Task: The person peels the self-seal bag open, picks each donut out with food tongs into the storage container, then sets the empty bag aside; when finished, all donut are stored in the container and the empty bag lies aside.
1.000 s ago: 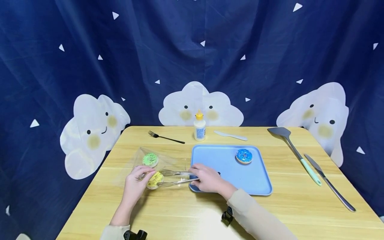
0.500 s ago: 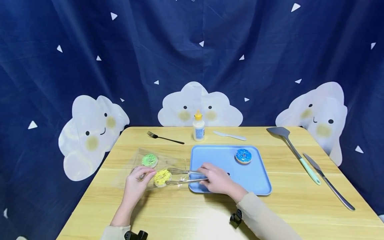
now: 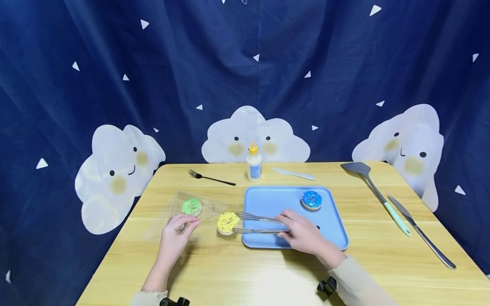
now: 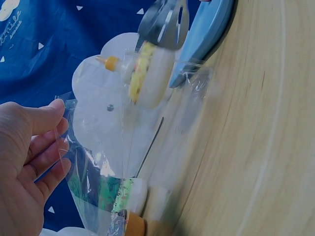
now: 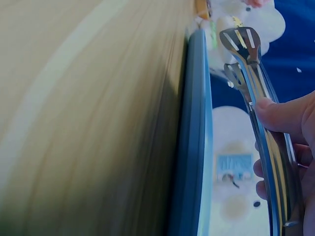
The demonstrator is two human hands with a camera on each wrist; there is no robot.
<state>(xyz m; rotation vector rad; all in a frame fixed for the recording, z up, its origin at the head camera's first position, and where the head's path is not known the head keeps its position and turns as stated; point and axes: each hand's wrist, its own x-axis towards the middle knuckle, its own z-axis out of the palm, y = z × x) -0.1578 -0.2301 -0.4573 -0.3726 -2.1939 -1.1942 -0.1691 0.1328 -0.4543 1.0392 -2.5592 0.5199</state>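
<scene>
My left hand (image 3: 174,238) pinches the edge of a clear plastic bag (image 4: 98,160) between thumb and fingers. Inside the bag lies a green-topped donut (image 3: 191,206); a brown-orange round edge (image 4: 135,223) shows beside it in the left wrist view. My right hand (image 3: 304,233) grips metal tongs (image 3: 264,231) with slotted ends, thumb on one arm. Their ends clasp a yellow-topped donut (image 3: 228,222) at the bag's right end, left of the blue tray (image 3: 268,197). Whether this donut is fully outside the clear film, I cannot tell.
On the tray sits a blue-topped donut (image 3: 311,199). Behind are a black fork (image 3: 210,177), a yellow-capped glue bottle (image 3: 254,165) and a white plastic knife (image 3: 294,173). To the right lie a spatula (image 3: 379,197) with a green handle and a metal knife (image 3: 421,231).
The right hand and tongs have moved right over the tray, drawing the yellow donut away from the left hand toward the bag's right end. The left hand stays nearly still.
</scene>
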